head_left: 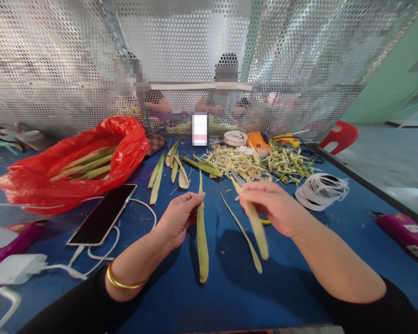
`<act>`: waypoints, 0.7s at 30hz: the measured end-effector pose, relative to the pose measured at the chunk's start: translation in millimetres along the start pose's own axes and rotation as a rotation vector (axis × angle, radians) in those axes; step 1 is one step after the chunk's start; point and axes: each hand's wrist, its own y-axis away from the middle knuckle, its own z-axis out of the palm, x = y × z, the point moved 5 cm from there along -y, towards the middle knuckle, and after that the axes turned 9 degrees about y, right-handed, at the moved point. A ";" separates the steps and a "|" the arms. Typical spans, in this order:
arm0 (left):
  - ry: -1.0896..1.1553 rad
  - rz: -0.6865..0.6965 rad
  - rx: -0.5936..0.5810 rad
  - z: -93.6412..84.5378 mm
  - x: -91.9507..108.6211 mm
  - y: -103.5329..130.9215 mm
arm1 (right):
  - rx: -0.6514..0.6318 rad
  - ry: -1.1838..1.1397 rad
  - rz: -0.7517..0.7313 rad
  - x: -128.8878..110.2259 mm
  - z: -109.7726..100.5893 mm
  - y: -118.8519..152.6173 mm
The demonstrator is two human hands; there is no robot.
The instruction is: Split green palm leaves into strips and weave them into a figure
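Observation:
In the head view my left hand (181, 215), with a gold bangle on the wrist, pinches a long green leaf strip (202, 246) near its upper part, and the strip points down toward me. My right hand (273, 204) is closed on a paler leaf strip (257, 232), slightly blurred, that hangs below the fingers. Between the two hands a thin curved strip (242, 229) lies on the blue table (230, 297). Yellow handle loops (265, 222) show partly behind my right hand. Several leaf pieces (156, 178) lie beyond my left hand.
A red plastic bag (125, 134) with leaf strips, a phone (102, 215) and white cables are at left. Leaf scraps (285, 162) are piled at the back, a string spool (316, 192) at right. People sit behind the perforated metal screen (181, 41).

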 end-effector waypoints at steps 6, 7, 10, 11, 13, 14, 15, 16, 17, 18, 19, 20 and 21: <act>0.010 0.110 0.059 1.9 6.0 3.5 | 0.384 0.897 -0.112 2.8 13.0 -1.3; 0.016 0.131 0.071 2.0 6.6 3.7 | 0.313 0.822 -0.137 4.0 22.8 -0.6; 0.035 0.161 0.092 2.6 6.1 4.3 | -0.015 0.494 -0.056 17.2 55.7 2.1; 0.040 0.161 0.094 2.7 5.5 4.6 | -0.065 0.411 -0.028 21.2 63.0 3.0; 0.038 0.163 0.086 3.3 4.8 5.7 | -0.096 0.262 0.019 27.8 70.0 2.7; 0.027 0.158 0.066 4.3 4.5 6.4 | -0.083 0.202 0.032 29.6 69.4 1.6; 0.004 0.147 0.030 6.1 4.1 7.2 | -0.058 0.152 0.038 30.5 66.7 0.1; -0.032 0.127 -0.023 8.8 3.3 8.2 | -0.025 0.115 0.037 30.2 62.4 -1.4; -0.078 0.099 -0.087 12.0 2.1 9.3 | 0.010 0.090 0.031 29.2 57.1 -2.7; -0.125 0.068 -0.152 15.3 0.7 10.7 | 0.039 0.075 0.024 27.8 52.0 -3.6; -0.163 0.040 -0.211 18.2 -0.7 12.2 | 0.056 0.063 0.019 26.3 47.8 -4.1; -0.188 0.024 -0.251 20.3 -1.3 13.5 | 0.064 0.048 0.016 24.9 44.8 -4.3; -0.199 0.016 -0.271 21.4 -1.5 14.4 | 0.065 0.030 0.014 23.7 42.9 -4.1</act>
